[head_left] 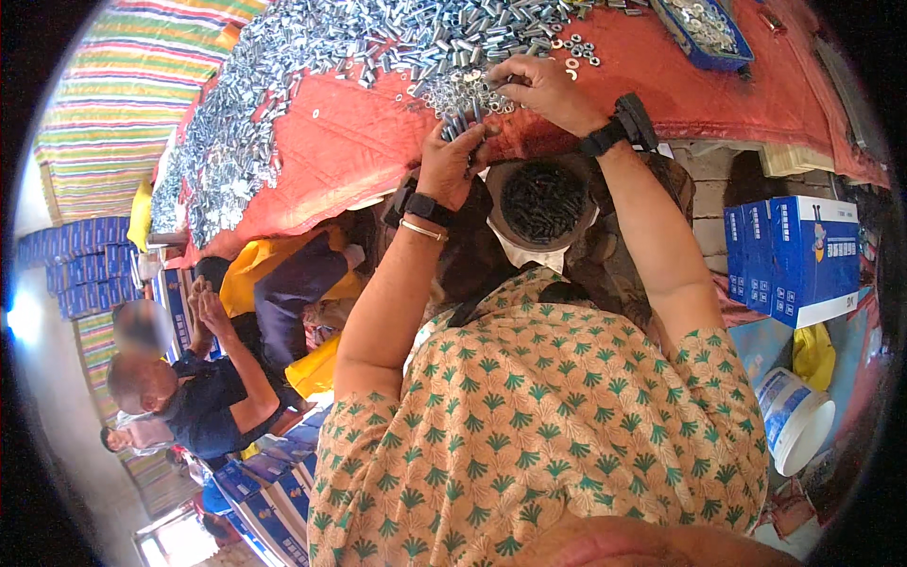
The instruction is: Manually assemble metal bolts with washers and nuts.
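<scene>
My left hand (448, 163) is closed round a bunch of thin metal bolts (461, 123), whose ends stick up past the fingers. To its right, my right hand (540, 87) pinches with thumb and forefinger; what sits between the fingertips is too small to make out. Both hands are at the near edge of the table, over a heap of small shiny rings or nuts (452, 94). Behind that lies a wide spread of silvery metal sleeves (406, 42). Below my hands stands a round bucket (495, 210) of dark bolts or screws (544, 202).
A red cloth (331, 142) covers the table. A blue tray (735, 57) of washers stands at the far right. Blue boxes (814, 255) and a white bucket (803, 425) are at my right. On the left a co-worker (213, 406) sits near more stacked boxes (90, 265).
</scene>
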